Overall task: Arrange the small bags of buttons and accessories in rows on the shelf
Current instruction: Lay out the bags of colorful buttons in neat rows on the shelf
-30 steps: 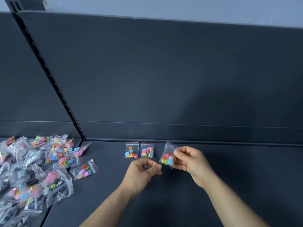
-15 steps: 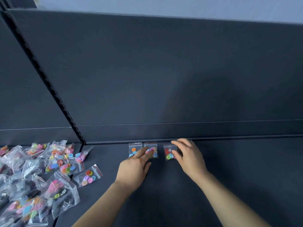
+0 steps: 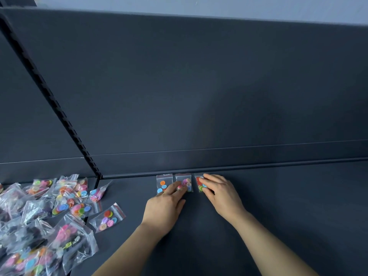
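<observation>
With right hand (image 3: 221, 193) spread, fingers straight, pressing down on the third bag (image 3: 198, 181): no grip, no pinch. Held this bag pinched in the air a second ago; now laid flat against the back edge of the shelf (image 3: 278, 216), just right of the middle bag (image 3: 184, 178). Likewise left hand (image 3: 165, 204): was curled in front of the row, now stretched out, fingertips resting on the lower part of the middle bag and covering the lower right corner of the first bag (image 3: 163, 182). Holds nothing.

Result: three bags side by side along the back edge, squared to it, narrow gaps between, none overlapping. Counts as placement done for bag three. Judged to be a last smoothing and squaring of the row before release.

Remaining stock: large pile of bags (image 3: 39, 216) toward the left edge, spilling across the seam below the slotted post (image 3: 59, 108). One loose bag (image 3: 108, 217) lying nearest the row, well apart from it. Leaves most of the task undone.

Next, as a judgement: lift both hands straight up so as not to drag the light bags, then fetch from the pile and continue rightward along the back edge.
</observation>
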A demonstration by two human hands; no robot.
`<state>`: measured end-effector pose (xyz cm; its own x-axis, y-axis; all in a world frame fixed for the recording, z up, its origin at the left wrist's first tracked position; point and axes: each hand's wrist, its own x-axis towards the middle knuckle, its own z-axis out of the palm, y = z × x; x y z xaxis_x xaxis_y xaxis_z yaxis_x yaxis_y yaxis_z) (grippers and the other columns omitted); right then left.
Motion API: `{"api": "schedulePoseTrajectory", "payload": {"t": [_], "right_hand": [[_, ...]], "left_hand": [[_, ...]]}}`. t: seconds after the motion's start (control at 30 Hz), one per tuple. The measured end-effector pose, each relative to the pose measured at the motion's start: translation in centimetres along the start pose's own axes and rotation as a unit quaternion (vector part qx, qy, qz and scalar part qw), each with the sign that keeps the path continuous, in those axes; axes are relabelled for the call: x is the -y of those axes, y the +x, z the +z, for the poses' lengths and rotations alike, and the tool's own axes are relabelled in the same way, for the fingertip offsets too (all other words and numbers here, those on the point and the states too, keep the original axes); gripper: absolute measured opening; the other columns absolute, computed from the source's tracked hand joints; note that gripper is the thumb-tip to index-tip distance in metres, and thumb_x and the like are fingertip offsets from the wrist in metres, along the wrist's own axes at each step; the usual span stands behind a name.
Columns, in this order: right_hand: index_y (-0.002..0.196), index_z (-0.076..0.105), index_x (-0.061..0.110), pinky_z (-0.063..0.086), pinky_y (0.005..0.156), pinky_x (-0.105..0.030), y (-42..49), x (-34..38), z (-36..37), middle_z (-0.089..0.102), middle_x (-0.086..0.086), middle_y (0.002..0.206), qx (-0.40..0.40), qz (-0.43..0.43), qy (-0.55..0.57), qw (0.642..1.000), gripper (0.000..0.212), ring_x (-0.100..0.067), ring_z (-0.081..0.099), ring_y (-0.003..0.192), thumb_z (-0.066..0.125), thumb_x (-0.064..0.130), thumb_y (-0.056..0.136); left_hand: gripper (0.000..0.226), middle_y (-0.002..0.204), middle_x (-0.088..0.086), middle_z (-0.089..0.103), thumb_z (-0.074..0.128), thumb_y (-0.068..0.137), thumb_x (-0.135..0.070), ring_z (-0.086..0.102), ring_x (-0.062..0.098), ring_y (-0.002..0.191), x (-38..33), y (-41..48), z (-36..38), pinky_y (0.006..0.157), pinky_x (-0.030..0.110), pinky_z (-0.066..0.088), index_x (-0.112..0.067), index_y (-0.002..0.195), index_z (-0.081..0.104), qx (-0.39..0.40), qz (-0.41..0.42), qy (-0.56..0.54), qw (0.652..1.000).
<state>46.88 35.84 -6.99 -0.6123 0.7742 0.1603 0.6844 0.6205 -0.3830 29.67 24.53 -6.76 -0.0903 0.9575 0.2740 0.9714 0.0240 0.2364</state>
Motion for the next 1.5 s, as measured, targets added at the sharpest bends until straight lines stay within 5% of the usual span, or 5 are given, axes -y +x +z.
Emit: {"api": "schedulePoseTrajectory", "payload": {"t": [0.3,0.5,0.77,1.1,1.5], "right_hand": [[0.134,0.054,0.024,0.032,0.107,-0.029,-0.2,-0.4,-1.5,0.051,0.008,0.14,-0.027,-0.007,0.061,0.998,0.039,-0.013,0.042,0.13,0.056,0.029,0.095],[0.096,0.074,0.023,0.05,0.079,-0.019,-2.2,0.2,-5.5,0.073,0.011,0.091,0.03,0.124,0.364,0.923,0.012,-0.005,0.065,0.086,0.066,0.021,0.088],[0.081,0.075,0.016,0.05,0.071,-0.019,-2.5,0.4,-7.3,0.071,0.0,0.075,0.087,0.158,0.524,0.832,0.008,-0.007,0.062,0.071,0.072,0.024,0.082],[0.09,0.064,0.003,0.06,0.068,-0.032,-1.7,-2.9,-6.4,0.073,-0.014,0.084,0.007,0.238,0.537,0.809,0.009,-0.025,0.073,0.076,0.057,0.009,0.094],[0.119,0.054,0.02,0.051,0.078,-0.034,1.4,-6.0,-3.6,0.068,0.008,0.103,-0.037,0.14,0.15,0.978,0.034,-0.018,0.062,0.093,0.062,0.018,0.086]], "left_hand": [[0.043,0.112,-0.015,0.058,0.043,0.088,-0.053,0.065,0.007,0.081,-1.1,-0.2,-1.5,0.063,0.026,0.051,-0.037,0.127,0.051,0.0,-0.138,-0.143,0.98],[0.032,0.069,0.0,0.061,0.041,0.092,-0.008,0.052,0.013,0.067,-4.0,2.0,-4.7,0.069,0.026,0.042,-0.014,0.115,0.063,-0.007,-0.378,-0.642,0.667],[0.033,0.096,0.018,0.066,0.065,0.082,0.005,0.063,0.03,0.088,-8.8,3.2,-3.7,0.081,0.036,0.052,-0.001,0.113,0.06,-0.057,-0.346,-0.728,0.589],[0.018,0.075,0.007,0.068,0.072,0.078,0.005,0.069,0.016,0.072,-11.4,3.2,-1.3,0.066,0.027,0.058,-0.007,0.091,0.067,-0.054,-0.372,-0.6,0.706],[0.03,0.111,-0.016,0.066,0.048,0.087,-0.036,0.057,0.018,0.104,-5.9,2.7,2.7,0.083,0.036,0.049,-0.032,0.106,0.07,-0.07,-0.075,-0.027,0.994]]}}
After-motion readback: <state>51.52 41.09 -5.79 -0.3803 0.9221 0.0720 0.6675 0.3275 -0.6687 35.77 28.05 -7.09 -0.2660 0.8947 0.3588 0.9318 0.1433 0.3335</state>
